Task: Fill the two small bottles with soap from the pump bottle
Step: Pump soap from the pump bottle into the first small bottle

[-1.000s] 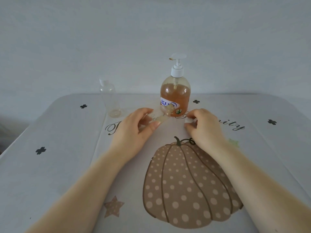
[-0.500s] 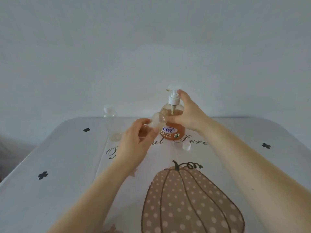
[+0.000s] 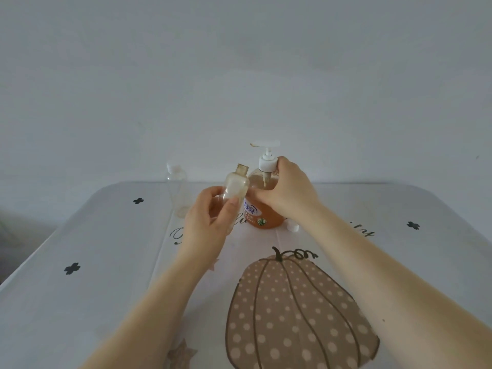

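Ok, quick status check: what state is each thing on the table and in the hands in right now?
Small bottle in hand: uncapped, lifted, tilted, looks empty.
Second small bottle: standing at the back, cap flipped open, looks empty.
Pump bottle: upright, partly full of orange soap.
Loose cap: lying on the tablecloth.
Left hand: grips the uncapped bottle.
Right hand: holds the pump bottle's neck.

The right hand (image 3: 286, 191) covers the right side of the pump bottle (image 3: 263, 209), the left hand (image 3: 210, 222) hides the lower part of 1 small bottle (image 3: 235, 186), and both forearms run off the bottom edge
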